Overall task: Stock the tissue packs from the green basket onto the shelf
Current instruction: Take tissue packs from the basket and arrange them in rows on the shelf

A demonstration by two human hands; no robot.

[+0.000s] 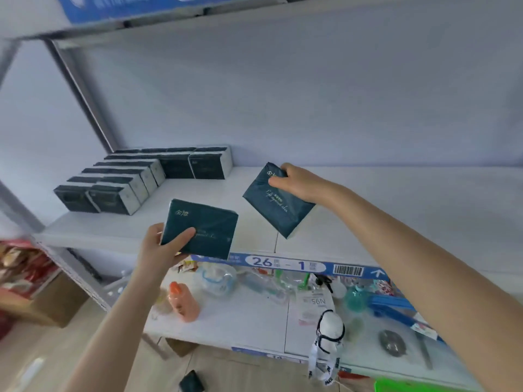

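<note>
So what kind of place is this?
Probably a shop or stockroom: a shelf with a numbered label and barcode, neat rows of matching tissue packs, and mixed goods like a bottle and masks below.

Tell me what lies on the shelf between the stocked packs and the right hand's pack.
Nothing: the head view shows bare shelf between the stocked packs and the pack in the right hand. The left hand holds another pack lower, in front.
</note>
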